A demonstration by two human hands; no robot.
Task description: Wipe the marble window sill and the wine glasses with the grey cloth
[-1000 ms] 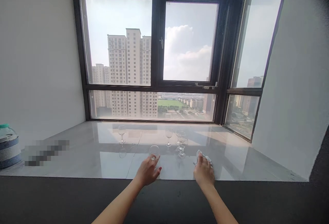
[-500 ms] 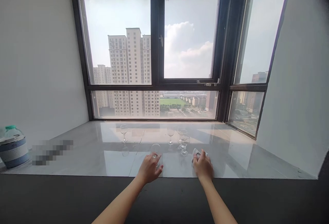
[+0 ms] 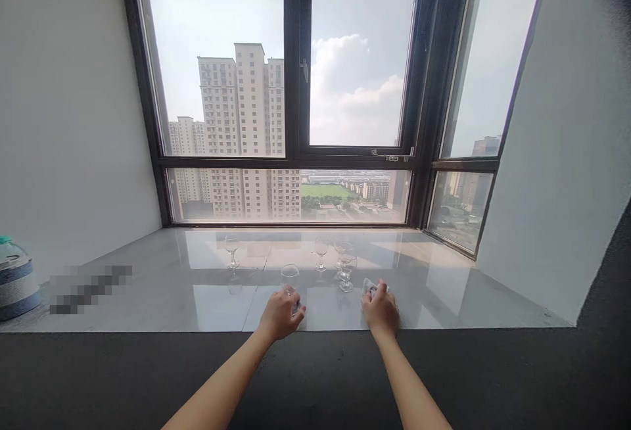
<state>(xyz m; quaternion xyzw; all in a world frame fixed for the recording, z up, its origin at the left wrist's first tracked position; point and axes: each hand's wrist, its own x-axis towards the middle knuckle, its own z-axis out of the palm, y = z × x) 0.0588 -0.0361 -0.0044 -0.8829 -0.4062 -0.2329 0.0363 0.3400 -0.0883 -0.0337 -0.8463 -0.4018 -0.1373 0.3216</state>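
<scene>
The left hand (image 3: 279, 313) is wrapped around the lower part of a clear stemmed glass (image 3: 290, 279), its fingers (image 3: 297, 312) closed about the stem and base, while the bowl rises free above the knuckles. The glass stands on the polished stone sill (image 3: 172, 292), close to its front edge. To the right of that glass, the right hand (image 3: 380, 311) presses down on a crumpled pale cloth (image 3: 369, 285), fingers curled over it; whether they pinch it or merely rest on it is hard to tell from here.

The glass looks thin, light and brittle, and the glossy sill would probably let its foot slide easily. The stem, where the hand already sits, seems the safest hold; squeezing the bowl risks cracking it. The cloth is soft and will bunch.

Behind and right of the held glass, three more glasses (image 3: 345, 265) stand bunched close together; behind and left of it, another glass (image 3: 231, 250) stands alone. Left of the held glass the sill is open as far as a blue-banded jug (image 3: 17, 282).
</scene>
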